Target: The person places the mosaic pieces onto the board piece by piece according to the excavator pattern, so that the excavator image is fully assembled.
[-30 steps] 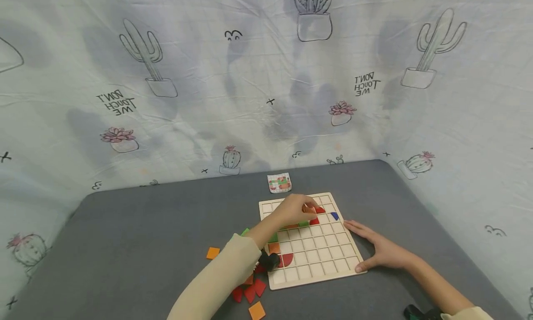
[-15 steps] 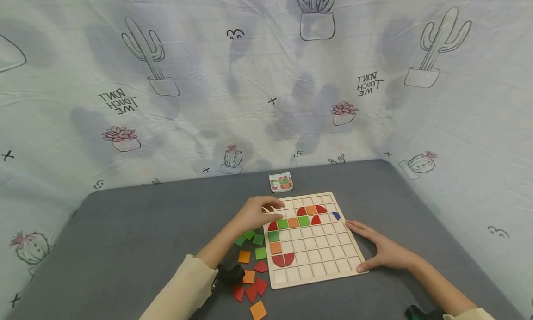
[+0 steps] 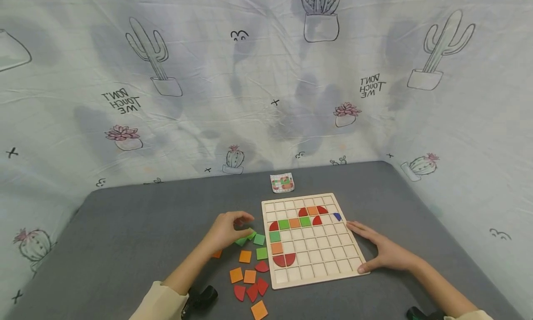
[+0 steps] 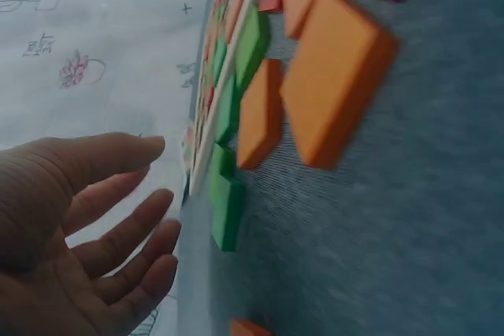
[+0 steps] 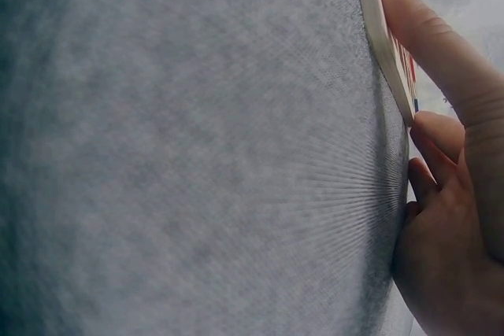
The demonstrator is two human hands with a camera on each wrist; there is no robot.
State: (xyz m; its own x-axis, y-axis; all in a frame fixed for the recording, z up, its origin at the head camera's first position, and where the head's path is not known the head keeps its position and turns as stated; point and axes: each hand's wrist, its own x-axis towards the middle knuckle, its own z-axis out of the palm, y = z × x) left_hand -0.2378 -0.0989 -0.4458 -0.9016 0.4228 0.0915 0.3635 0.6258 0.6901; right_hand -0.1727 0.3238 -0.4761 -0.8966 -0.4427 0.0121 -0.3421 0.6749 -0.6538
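Note:
A wooden grid board (image 3: 316,255) bears red quarter-round tiles (image 3: 289,259), green square tiles (image 3: 275,236), orange square tiles (image 3: 276,248) and a small blue piece (image 3: 337,216). My left hand (image 3: 225,230) hovers left of the board, beside loose green tiles (image 3: 259,239). In the left wrist view its fingers (image 4: 130,230) are relaxed and parted from the thumb, with nothing between them. At the board's right edge, my right hand (image 3: 385,250) lies with outstretched fingers touching the side. Its thumb (image 5: 433,45) presses on the board's near right corner.
Loose orange tiles (image 3: 236,275) and red quarter-round tiles (image 3: 252,292) lie on the grey tabletop left of the board. A small card with a coloured grid pattern (image 3: 282,183) lies behind the board. A printed cloth (image 3: 200,102) hangs around the table.
My left hand has moved from the tiles at the back of the board leftward and nearer, over to the loose green tiles. The right hand has stayed at the board's edge.

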